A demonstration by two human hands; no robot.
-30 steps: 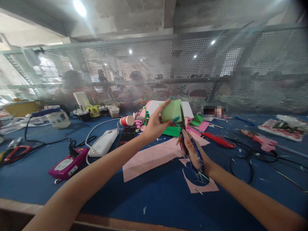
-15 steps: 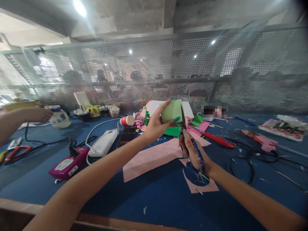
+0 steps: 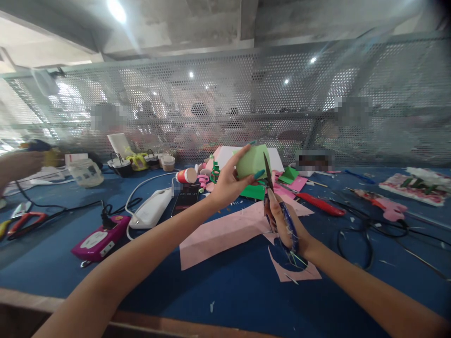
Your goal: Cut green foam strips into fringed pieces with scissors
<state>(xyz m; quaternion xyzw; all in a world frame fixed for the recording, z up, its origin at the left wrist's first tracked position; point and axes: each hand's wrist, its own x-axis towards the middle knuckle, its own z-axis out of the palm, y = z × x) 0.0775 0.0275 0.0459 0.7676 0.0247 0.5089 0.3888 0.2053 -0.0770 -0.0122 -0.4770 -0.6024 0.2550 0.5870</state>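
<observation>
Co-worker's hand (image 3: 30, 162): moved away from the clear jar (image 3: 85, 174) since half a second ago, now at the far left; too blurry to tell about any grip.
Left hand (image 3: 229, 182): pinching the green paper (image 3: 251, 162), thumb below and fingers above.
Right hand (image 3: 282, 223): wrapped around the handles of the scissors (image 3: 267, 170), points up.
Green paper: up above the table (image 3: 176, 303), a little bent, right side just by the blades; hard to tell whether touching.
Danger for the left hand: could get nipped, from pinching so near the blades.
Danger for the green paper: could get a wobbly edge, from bending while held in the air.
Table: blue and messy, dotted with little white bits. Long pink paper (image 3: 218, 237) between the arms, pink scrap (image 3: 283, 273) below the right hand, red cutter (image 3: 322, 205) and pink glue gun (image 3: 389, 208) to the right, purple power block (image 3: 100, 241) to the left.
Room: gray, with holey metal mesh (image 3: 225, 70) behind the table, a bare ceiling (image 3: 204, 21) and a bright lamp (image 3: 116, 10).
</observation>
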